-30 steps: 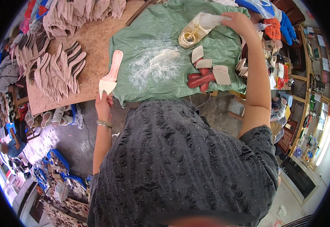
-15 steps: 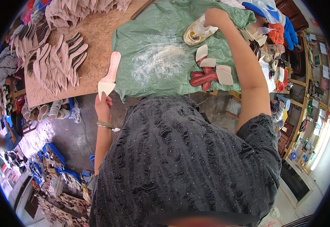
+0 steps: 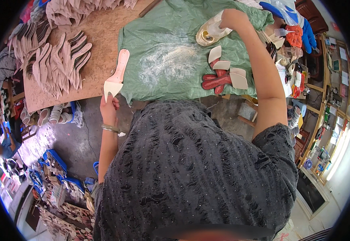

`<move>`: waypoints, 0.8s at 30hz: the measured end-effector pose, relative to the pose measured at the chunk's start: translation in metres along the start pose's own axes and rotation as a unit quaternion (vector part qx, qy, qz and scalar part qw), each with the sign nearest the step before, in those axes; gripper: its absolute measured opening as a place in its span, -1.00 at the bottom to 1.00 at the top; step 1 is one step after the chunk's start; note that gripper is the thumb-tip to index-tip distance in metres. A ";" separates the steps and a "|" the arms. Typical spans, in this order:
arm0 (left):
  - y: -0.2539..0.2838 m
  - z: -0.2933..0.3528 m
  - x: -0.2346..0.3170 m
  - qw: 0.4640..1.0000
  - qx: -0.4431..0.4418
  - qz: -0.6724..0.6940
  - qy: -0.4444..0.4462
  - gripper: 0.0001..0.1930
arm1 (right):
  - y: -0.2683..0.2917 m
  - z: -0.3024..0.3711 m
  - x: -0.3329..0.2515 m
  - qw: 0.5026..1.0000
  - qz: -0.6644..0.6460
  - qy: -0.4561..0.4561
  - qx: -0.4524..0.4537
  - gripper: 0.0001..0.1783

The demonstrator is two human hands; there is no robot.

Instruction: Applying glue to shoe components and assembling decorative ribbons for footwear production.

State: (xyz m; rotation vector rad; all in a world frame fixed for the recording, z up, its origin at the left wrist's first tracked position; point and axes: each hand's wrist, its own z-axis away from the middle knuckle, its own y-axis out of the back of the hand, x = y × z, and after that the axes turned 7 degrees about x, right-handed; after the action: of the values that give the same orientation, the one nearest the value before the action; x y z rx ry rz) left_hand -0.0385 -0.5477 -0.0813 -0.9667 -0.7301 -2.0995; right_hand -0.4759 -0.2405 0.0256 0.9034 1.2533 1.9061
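My left hand (image 3: 109,109) is closed on the pointed cream end of a shoe insole (image 3: 120,68). Its pale pink heel end points away from me, over the left edge of the green sheet (image 3: 138,36). Across the sheet, my right hand (image 3: 233,20) is closed at the far side of a cut-open, stained plastic container (image 3: 206,39). Its fingertips are partly hidden, and whatever they grip I cannot make out. Nearer me on the right lie several red insoles (image 3: 214,83) with cream toe pieces (image 3: 238,79), crossing one another.
Fanned stacks of pink insoles (image 3: 58,60) cover the left of the brown board (image 3: 98,44). An orange cloth (image 3: 293,36) and a blue glove (image 3: 308,36) lie at the far right. Blue crates (image 3: 55,160) stand on the floor at left, where another person (image 3: 8,146) appears.
The insole and my left hand have shifted slightly away from me. My right hand stays at the container, with little visible difference.
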 end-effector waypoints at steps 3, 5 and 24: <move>-0.002 -0.001 0.003 1.000 -0.005 -0.006 -0.004 -0.81 | -0.015 -0.004 -0.002 1.000 -0.015 0.010 -0.020 -0.54; -0.003 -0.001 0.004 1.000 -0.009 -0.010 -0.009 -0.80 | -0.025 -0.006 -0.003 1.000 -0.016 0.007 -0.011 -0.54; 0.000 -0.007 0.006 1.000 -0.007 -0.005 -0.003 -0.80 | -0.095 -0.017 0.000 0.998 -0.064 0.016 0.015 -0.65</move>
State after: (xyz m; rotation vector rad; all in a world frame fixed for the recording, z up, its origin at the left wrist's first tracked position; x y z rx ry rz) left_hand -0.0445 -0.5551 -0.0807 -0.9794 -0.7245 -2.1144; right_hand -0.4746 -0.2190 -0.0689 0.7910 1.3287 1.8128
